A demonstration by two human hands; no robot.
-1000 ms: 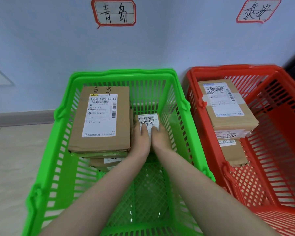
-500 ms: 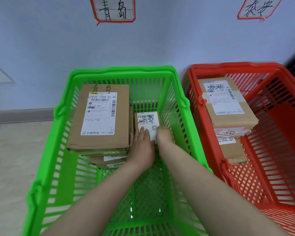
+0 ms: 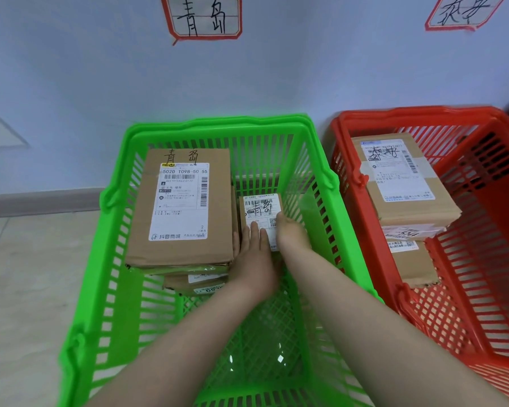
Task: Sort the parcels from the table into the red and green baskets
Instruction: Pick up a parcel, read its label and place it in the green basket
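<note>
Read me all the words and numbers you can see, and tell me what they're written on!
"青岛": left wall sign.
"泰安": right wall sign.
"青岛", "502D T09B-50 55", "抖音商城": big parcel in green basket.
"青岛": small parcel.
"泰安": top parcel in red basket.
Other label print is too small or blurred to read.

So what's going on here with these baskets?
A person is mid-sort. Both hands are down in the green basket on a small parcel: the left hand lies flat on its label, and the right hand is at its right edge, grip hidden. It sits beside a stack of larger boxes. The red basket holds another pile.
</note>
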